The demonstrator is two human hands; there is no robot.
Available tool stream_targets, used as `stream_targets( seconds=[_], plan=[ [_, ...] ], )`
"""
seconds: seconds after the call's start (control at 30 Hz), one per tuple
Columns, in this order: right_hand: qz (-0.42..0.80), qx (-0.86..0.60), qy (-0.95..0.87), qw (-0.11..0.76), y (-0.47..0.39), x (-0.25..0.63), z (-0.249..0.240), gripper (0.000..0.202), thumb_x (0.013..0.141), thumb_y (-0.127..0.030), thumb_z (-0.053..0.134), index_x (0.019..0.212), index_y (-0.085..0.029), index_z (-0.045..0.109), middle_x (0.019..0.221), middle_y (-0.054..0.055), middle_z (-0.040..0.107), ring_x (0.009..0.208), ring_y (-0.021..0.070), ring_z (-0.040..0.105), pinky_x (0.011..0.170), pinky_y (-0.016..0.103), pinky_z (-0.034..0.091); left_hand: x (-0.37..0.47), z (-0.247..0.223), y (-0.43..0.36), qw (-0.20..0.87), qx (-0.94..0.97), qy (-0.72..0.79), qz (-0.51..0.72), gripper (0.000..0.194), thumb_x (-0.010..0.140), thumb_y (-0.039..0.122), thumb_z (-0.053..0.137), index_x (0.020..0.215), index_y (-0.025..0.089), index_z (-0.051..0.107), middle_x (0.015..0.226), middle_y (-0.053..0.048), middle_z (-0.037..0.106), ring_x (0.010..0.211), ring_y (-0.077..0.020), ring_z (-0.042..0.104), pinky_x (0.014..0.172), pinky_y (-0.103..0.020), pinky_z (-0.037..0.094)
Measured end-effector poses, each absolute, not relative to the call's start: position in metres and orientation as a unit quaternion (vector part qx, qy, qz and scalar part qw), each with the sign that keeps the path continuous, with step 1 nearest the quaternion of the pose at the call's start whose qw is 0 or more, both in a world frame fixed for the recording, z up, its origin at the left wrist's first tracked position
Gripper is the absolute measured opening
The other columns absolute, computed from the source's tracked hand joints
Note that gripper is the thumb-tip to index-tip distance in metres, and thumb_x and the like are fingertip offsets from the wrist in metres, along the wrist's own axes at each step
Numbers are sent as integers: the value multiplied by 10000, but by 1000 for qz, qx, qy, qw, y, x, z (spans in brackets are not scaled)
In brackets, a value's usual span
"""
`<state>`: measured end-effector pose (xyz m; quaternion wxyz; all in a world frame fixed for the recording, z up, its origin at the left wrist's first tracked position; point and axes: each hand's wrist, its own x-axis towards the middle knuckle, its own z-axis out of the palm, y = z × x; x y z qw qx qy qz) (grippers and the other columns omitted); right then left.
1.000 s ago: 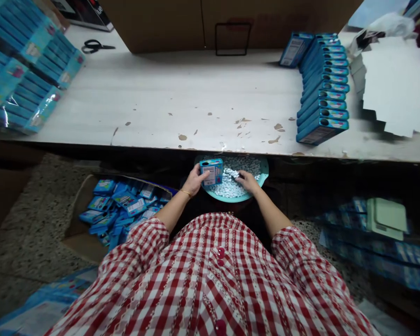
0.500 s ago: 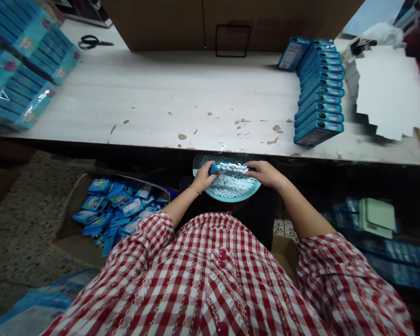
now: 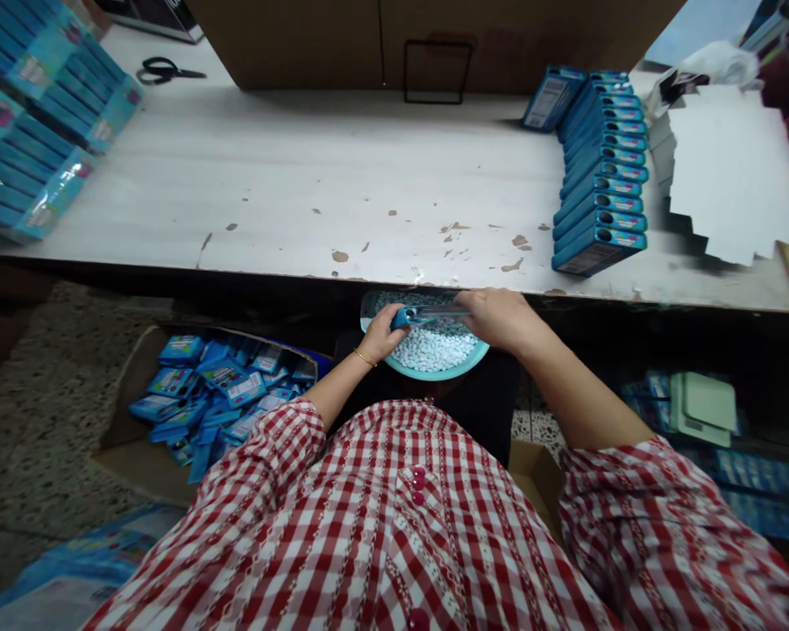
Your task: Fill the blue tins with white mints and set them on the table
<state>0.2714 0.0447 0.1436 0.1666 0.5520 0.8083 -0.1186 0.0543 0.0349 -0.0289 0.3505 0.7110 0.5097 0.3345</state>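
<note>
Pinched in left hand (image 3: 380,335), blue box (image 3: 401,317); right hand (image 3: 496,317) closed on clear scoop (image 3: 439,310) over bowl (image 3: 442,376); upright row (image 3: 600,187) apparently done, loose boxes (image 3: 220,377) not.

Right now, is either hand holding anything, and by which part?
The left hand holds a small blue box by its left side; the right hand grips a clear scoop-like tool by its right end.

Object (image 3: 442,310) in right fingers (image 3: 472,304) blurred, partly hidden
</note>
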Motion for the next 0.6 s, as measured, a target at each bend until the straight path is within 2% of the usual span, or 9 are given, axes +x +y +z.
stream_targets(
  seconds=[0.13, 0.23, 0.33, 0.43, 0.5, 0.6],
  plan=[
    [-159, 624, 744, 176, 37, 316, 97, 360, 847, -334, 520, 1191, -251, 583, 1137, 108, 648, 995, 269, 609, 789, 358, 452, 39, -38, 33, 447, 603, 536, 387, 435, 702, 349, 655, 1065, 142, 532, 1009, -67, 618, 946, -208, 590, 908, -356, 455],
    [-221, 637, 714, 188, 29, 318, 34, 340, 838, -260, 522, 1170, -231, 587, 1134, 125, 644, 1001, 268, 613, 808, 366, 452, 39, -48, 32, 560, 474, 533, 420, 444, 691, 379, 679, 1045, 161, 523, 1000, -52, 630, 924, -189, 600, 910, -375, 464],
    [-260, 637, 712, 137, 23, 291, -17, 353, 860, -246, 466, 1196, -203, 566, 1128, 139, 646, 1027, 270, 612, 815, 369, 462, 54, -55, 30, 647, 357, 521, 427, 464, 644, 344, 736, 1018, 176, 519, 979, -44, 635, 891, -172, 607, 902, -397, 473],
    [-270, 636, 717, 90, 24, 270, -46, 355, 860, -266, 429, 1168, -197, 591, 1057, 153, 672, 979, 301, 636, 780, 409, 484, 69, -58, 31, 684, 306, 513, 419, 465, 596, 323, 782, 951, 168, 526, 928, -40, 630, 840, -163, 605, 890, -408, 475],
    [-314, 625, 715, 4, 28, 270, -59, 304, 823, -285, 468, 1075, -272, 637, 1019, 122, 688, 966, 315, 640, 786, 431, 487, 72, -57, 32, 691, 304, 499, 427, 487, 566, 339, 804, 929, 164, 530, 907, -41, 629, 833, -164, 602, 893, -404, 470],
    [-370, 577, 724, -83, 36, 283, -70, 244, 785, -292, 497, 965, -332, 657, 978, 83, 700, 940, 280, 647, 793, 379, 501, 64, -45, 30, 686, 334, 467, 447, 514, 587, 381, 793, 976, 167, 534, 936, -48, 629, 875, -171, 599, 904, -381, 461]
  ],
)
